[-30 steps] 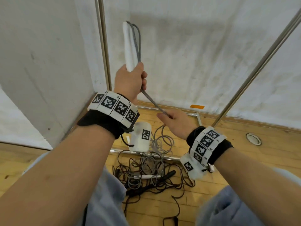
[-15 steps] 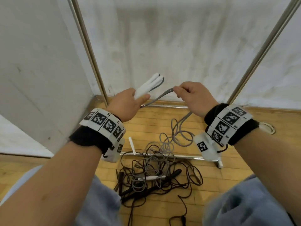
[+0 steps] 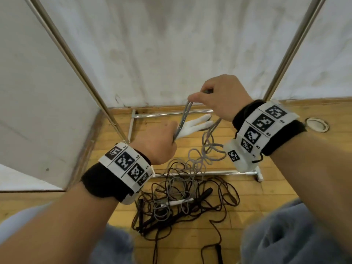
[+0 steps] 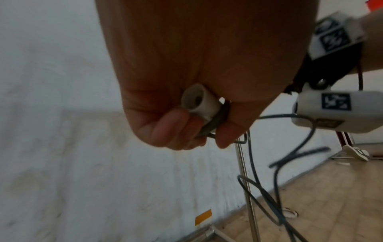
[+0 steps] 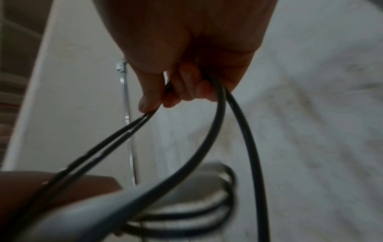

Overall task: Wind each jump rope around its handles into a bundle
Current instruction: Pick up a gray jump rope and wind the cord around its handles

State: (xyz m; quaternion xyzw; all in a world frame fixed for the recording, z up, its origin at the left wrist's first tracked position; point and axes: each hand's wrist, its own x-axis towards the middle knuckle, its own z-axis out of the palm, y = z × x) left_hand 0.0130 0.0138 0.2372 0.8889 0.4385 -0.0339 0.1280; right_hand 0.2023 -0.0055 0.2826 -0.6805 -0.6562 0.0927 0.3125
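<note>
Wood floor [image 3: 285,141], tangled ropes [image 3: 182,204], metal frame [image 3: 200,173]

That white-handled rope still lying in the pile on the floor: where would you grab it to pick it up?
Probably by the white handle itself, coming straight down from above. It lies flat and nearly level on the floor, rigid and exposed on top of the tangle of dark cords, so a grip across its narrow width should lift it cleanly. Pulling its grey cord instead would likely drag the whole tangle along.
</note>
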